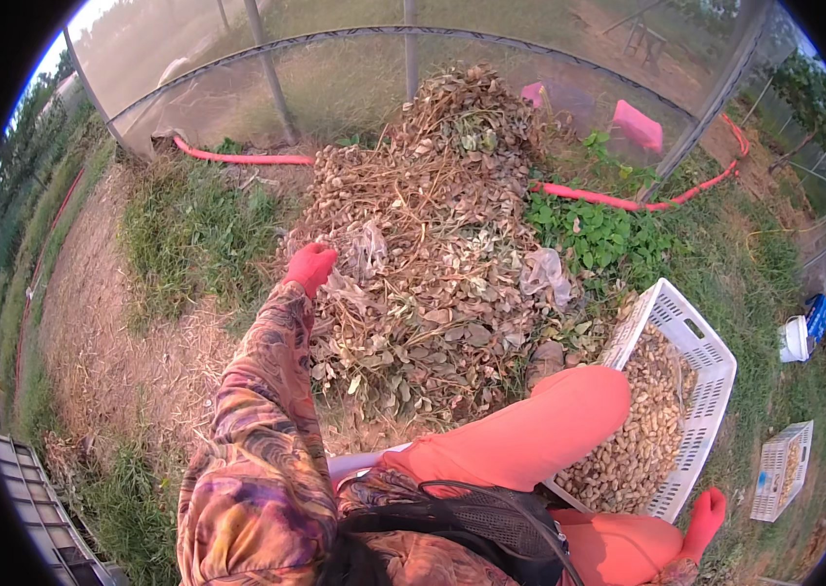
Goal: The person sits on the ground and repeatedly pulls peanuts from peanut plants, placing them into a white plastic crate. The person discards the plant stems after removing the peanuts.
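My left hand, in a red glove, reaches to the left edge of a heap of dried peanut plants. Its fingers are curled beside the stems, and whether they hold any is hidden. Pale peanut pods cluster along the heap's upper left. Close to the hand lies a scrap of thin clear plastic film. My right hand, gloved in red too, hangs low at the right, by the near corner of a white plastic crate. What its bent fingers hold cannot be made out. Loose peanuts lie in the crate.
Beyond the heap stands a clear plastic sheet wall on metal posts. A red hose runs along its foot. To the right are a white bucket and a smaller crate. A metal-framed rack stands at lower left.
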`<state>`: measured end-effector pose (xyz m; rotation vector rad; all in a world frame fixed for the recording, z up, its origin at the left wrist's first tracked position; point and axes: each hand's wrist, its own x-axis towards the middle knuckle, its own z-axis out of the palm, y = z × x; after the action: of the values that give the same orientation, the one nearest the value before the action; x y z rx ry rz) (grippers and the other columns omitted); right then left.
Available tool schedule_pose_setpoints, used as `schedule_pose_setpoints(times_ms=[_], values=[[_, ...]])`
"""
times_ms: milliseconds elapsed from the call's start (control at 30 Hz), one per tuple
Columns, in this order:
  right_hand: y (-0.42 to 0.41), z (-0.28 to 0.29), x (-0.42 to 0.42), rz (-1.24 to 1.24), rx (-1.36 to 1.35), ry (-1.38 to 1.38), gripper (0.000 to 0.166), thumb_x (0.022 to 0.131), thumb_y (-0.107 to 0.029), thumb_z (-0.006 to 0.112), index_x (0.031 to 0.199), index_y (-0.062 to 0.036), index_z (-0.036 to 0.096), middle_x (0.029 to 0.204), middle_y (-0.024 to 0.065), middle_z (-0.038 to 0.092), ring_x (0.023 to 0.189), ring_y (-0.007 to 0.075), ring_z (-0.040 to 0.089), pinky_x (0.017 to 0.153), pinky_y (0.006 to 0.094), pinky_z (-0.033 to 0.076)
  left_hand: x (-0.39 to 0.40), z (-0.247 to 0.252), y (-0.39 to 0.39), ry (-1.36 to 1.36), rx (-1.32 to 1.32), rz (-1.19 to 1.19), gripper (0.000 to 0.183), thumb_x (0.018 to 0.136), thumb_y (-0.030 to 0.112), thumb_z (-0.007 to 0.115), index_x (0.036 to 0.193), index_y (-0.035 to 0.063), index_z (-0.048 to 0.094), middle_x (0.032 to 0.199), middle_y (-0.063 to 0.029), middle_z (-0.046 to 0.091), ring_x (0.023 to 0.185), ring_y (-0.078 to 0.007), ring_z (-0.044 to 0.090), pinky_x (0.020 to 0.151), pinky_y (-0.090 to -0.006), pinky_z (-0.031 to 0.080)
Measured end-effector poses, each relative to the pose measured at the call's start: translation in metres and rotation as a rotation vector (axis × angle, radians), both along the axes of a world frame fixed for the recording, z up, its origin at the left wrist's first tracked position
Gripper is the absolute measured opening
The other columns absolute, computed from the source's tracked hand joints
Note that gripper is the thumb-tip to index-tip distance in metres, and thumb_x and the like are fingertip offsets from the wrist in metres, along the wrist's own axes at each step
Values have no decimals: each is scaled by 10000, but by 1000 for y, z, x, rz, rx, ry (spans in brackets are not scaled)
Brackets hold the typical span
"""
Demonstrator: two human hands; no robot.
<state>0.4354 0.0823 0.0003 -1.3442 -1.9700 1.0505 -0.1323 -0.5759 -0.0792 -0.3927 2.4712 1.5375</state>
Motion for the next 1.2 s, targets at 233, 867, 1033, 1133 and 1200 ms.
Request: schedule_pose_setpoints(times_ms=[233,867,1033,1133,1200], values=[[-24,36,-28,169,32,-478,184,807,-250,508,826,-85,587,693,96,557,598,237,493,527,374,383,38,-71,13,318,-661,-91,429,691,205,636,1104,133,545,1159,-90,528,1064,-291,507,856,-387,426],[-42,53,-17,2,-27,-679,238,782,-282,506,746,-75,617,721,90,607,652,227,512,621,391,437,-92,-51,92,48,-986,-367,795,607,487,689,1259,132,400,1231,-89,482,1179,-282,405,954,-438,307],[-56,56,-43,-22,-11,-764,253,776,-308,516,751,-82,627,756,84,621,673,215,529,625,388,446,-97,-44,75,49,-1068,-629,451,647,336,627,1050,139,576,985,-109,620,988,-297,554,817,-416,422],[-58,59,-48,-45,34,-921,281,755,-355,529,837,-112,643,816,93,635,723,235,560,660,388,462,-70,-20,75,115,-1018,-724,292,656,271,587,897,107,613,932,-138,616,937,-296,566,766,-418,448],[-57,61,-48,-57,67,-1024,319,742,-386,539,895,-131,654,856,100,645,756,248,580,684,388,473,-50,-13,61,253,-922,-724,310,665,284,587,919,107,612,903,-138,609,922,-295,566,757,-422,447]])
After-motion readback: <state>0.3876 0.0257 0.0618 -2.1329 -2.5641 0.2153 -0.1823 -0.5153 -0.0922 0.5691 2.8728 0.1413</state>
